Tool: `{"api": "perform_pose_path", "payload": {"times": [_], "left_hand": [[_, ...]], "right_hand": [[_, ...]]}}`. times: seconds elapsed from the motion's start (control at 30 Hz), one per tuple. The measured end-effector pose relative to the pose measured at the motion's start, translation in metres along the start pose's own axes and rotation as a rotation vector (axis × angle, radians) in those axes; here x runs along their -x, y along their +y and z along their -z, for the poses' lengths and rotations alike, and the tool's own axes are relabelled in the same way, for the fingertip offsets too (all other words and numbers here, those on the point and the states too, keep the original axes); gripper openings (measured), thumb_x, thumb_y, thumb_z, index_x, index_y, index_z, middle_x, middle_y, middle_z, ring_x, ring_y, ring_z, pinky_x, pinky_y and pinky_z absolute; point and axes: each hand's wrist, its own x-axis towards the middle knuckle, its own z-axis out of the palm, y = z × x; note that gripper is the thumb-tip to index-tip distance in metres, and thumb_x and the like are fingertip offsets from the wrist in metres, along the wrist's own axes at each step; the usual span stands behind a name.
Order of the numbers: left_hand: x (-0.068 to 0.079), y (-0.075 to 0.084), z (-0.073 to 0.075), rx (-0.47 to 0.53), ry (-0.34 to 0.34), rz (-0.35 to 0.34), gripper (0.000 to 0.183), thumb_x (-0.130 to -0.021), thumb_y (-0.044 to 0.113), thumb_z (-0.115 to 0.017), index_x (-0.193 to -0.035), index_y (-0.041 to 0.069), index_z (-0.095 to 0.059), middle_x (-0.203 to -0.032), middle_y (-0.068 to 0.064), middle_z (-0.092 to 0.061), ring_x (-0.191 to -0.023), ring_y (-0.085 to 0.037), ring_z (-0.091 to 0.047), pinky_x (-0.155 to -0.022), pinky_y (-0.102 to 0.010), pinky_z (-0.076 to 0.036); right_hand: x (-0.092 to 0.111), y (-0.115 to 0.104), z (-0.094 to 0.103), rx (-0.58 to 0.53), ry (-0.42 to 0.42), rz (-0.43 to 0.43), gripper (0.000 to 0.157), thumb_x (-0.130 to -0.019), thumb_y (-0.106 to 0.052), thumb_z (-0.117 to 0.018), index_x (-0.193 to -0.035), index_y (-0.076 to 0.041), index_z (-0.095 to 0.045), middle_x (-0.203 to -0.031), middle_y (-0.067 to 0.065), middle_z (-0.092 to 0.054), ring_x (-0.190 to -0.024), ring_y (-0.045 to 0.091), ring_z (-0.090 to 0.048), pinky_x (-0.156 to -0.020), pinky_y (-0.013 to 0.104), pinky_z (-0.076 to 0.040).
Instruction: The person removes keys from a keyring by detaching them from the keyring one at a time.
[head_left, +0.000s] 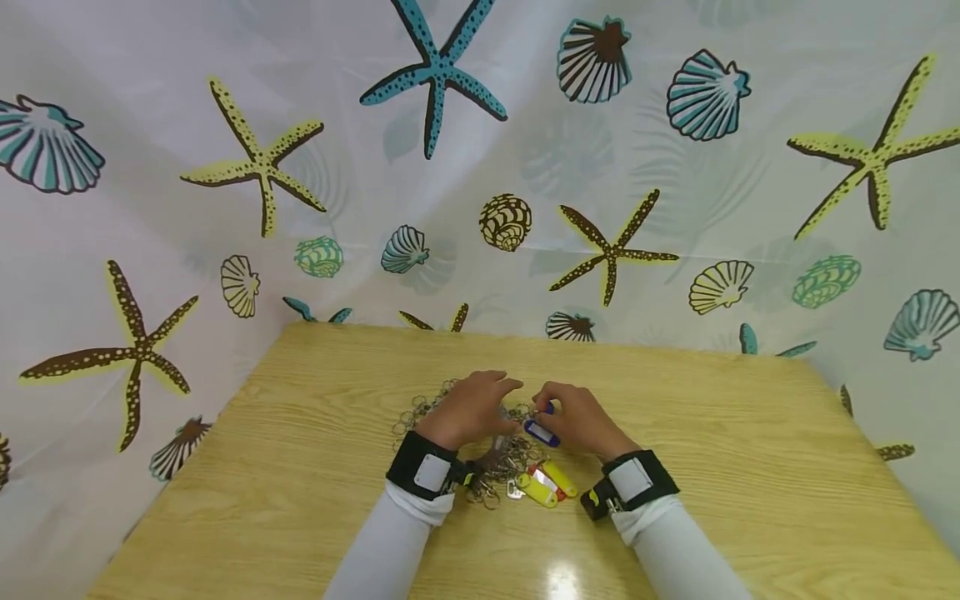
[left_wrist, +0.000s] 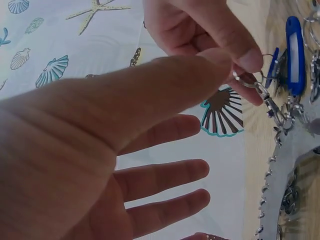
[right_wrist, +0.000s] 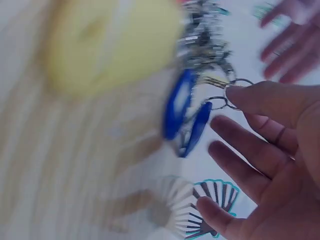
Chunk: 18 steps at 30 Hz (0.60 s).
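Note:
My right hand [head_left: 576, 417] pinches a thin metal key ring [right_wrist: 231, 102] between thumb and forefinger. Two blue key tags [right_wrist: 197, 127] hang close by it in the right wrist view. In the left wrist view a silver clasp [left_wrist: 270, 102] runs from the pinched fingers towards a pale curved piece [left_wrist: 274, 185] with a beaded metal edge. My left hand [head_left: 472, 407] arches over the heap of key rings and clasps [head_left: 517, 454], fingers spread and holding nothing. A small gap separates both hands in the head view. The left palm and wrist hide part of the heap.
Two yellow key tags [head_left: 536, 492] lie in front of the heap, with a red tag [head_left: 545, 479] between them. A small silver piece [head_left: 513, 489] lies beside them. The wooden table [head_left: 750, 450] meets a shell-patterned cloth [head_left: 480, 283] at the back and sides.

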Motion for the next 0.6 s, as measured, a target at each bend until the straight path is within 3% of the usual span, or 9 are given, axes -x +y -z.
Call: {"api": "perform_pose_path", "payload": {"times": [0.2, 0.37, 0.6], "left_hand": [[-0.0034, -0.0043, 0.0006, -0.003, -0.018, -0.006, 0.062, -0.084, 0.034, -0.073, -0.139, 0.012, -0.054, -0.137, -0.008, -0.055, -0.123, -0.026, -0.053, -0.097, -0.041, -0.047], [-0.0059, -0.0059, -0.0020, -0.003, -0.017, -0.008, 0.057, -0.086, 0.030, -0.072, -0.137, 0.011, -0.056, -0.131, -0.006, -0.060, -0.117, -0.024, -0.057, -0.095, -0.039, -0.049], [-0.0059, -0.0069, -0.0066, -0.042, 0.006, -0.010, 0.051, -0.086, 0.029, -0.073, -0.132, 0.010, -0.060, -0.125, -0.005, -0.064, -0.113, -0.021, -0.059, -0.093, -0.035, -0.049]], "right_hand": [[-0.0019, -0.0040, 0.0026, -0.113, 0.017, -0.019, 0.008, -0.091, -0.010, -0.066, -0.087, -0.012, -0.059, -0.088, 0.001, -0.069, -0.083, 0.017, -0.065, -0.074, 0.039, -0.051], [-0.0054, -0.0049, 0.0011, -0.137, 0.030, -0.028, 0.006, -0.092, -0.010, -0.064, -0.089, -0.010, -0.059, -0.075, -0.001, -0.062, -0.065, 0.012, -0.056, -0.061, 0.030, -0.046], [-0.0045, -0.0107, 0.0015, -0.168, 0.011, -0.046, 0.005, -0.094, -0.008, -0.061, -0.090, -0.008, -0.057, -0.070, 0.001, -0.056, -0.058, 0.013, -0.049, -0.052, 0.026, -0.041]]}}
